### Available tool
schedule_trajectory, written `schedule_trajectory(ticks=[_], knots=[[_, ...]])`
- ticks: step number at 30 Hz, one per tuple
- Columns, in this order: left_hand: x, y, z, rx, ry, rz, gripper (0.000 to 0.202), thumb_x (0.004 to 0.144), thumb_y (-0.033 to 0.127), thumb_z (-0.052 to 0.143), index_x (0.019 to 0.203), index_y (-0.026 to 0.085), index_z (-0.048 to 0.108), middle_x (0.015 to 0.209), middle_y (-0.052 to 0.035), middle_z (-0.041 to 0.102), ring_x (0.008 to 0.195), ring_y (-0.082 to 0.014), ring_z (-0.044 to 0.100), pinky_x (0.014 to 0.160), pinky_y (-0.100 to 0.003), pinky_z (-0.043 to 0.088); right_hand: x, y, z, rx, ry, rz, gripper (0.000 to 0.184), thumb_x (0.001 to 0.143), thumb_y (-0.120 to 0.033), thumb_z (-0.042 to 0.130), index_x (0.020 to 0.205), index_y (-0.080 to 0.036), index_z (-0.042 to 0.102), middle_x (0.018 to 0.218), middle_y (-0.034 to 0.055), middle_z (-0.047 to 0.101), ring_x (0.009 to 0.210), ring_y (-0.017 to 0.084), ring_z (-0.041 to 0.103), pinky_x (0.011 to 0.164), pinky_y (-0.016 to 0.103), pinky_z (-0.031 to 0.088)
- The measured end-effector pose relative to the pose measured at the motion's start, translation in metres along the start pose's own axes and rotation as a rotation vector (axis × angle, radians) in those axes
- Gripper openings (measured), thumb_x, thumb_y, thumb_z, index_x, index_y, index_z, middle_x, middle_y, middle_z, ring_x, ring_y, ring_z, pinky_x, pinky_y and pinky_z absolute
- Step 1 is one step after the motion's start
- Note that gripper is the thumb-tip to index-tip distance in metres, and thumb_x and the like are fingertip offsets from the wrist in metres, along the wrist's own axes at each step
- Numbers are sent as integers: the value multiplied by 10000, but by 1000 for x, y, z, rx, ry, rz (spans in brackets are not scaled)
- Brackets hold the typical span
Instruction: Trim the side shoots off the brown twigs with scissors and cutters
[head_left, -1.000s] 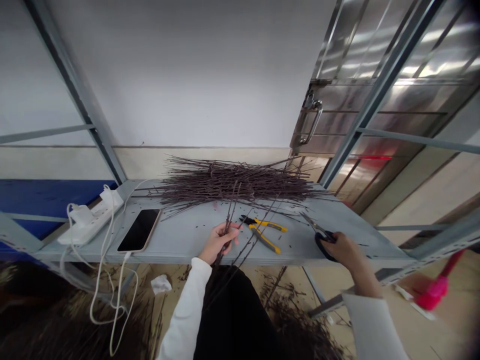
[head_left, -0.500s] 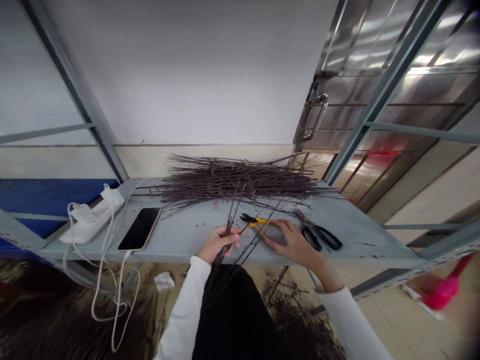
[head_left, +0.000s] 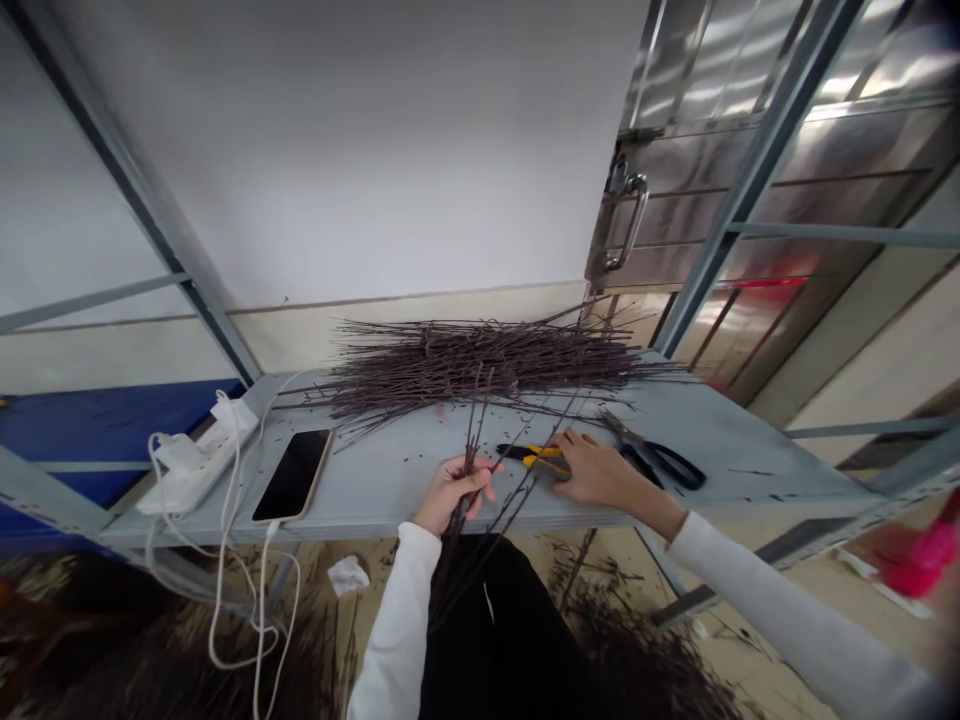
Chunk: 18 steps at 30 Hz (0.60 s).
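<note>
My left hand (head_left: pixel 454 492) is closed around several thin dark twigs (head_left: pixel 474 430), whose tips point up and whose lower ends run down over my lap. Beside it, my right hand (head_left: pixel 592 472) grips yellow-handled cutting pliers (head_left: pixel 541 458) close to the shelf surface, their dark jaws pointing left towards my left hand. Thin twigs slant across in front of the pliers. Some of my right fingers are hidden behind the hand. Further back lies a wide heap of dark twigs (head_left: pixel 480 362).
Black-handled scissors (head_left: pixel 671 465) lie right of my right hand. A phone (head_left: pixel 294 475) and a white power strip (head_left: pixel 214 450) with cables are on the left of the grey shelf (head_left: pixel 375 505). Cut twigs (head_left: pixel 637 640) and crumpled paper (head_left: pixel 348 576) lie on the floor.
My right hand has closed on the pliers; their spread yellow handles have come together. My left hand still holds the twigs. The camera view has shifted slightly.
</note>
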<state>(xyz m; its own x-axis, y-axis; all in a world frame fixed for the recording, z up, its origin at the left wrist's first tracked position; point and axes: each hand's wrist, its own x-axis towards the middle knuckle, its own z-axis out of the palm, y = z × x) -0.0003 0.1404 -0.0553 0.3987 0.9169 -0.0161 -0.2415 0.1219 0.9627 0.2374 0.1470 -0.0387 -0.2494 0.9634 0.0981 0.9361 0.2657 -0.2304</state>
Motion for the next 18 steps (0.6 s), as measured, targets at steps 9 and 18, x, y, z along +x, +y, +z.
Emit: schedule_trajectory(ticks=[9,18], knots=[[0,-2,-3,-7,-21,-7,405,643,460,741,842,111,689,524,-1,650,273,-53,393,310,-218,216,0,5,-4,379,65,-35,408,730,-321,533,1100,-149,526,1018,86,629,864,215,624,749,298,483],[2,-5,-4,-36,-37,21,385,668,453,734,858,123,674,552,2,655,284,-44,385,312,-209,211,-29,-11,-24,711,57,-122,418,640,-254,536,1052,-183,532,1037,80,594,925,229,593,838,345,480]])
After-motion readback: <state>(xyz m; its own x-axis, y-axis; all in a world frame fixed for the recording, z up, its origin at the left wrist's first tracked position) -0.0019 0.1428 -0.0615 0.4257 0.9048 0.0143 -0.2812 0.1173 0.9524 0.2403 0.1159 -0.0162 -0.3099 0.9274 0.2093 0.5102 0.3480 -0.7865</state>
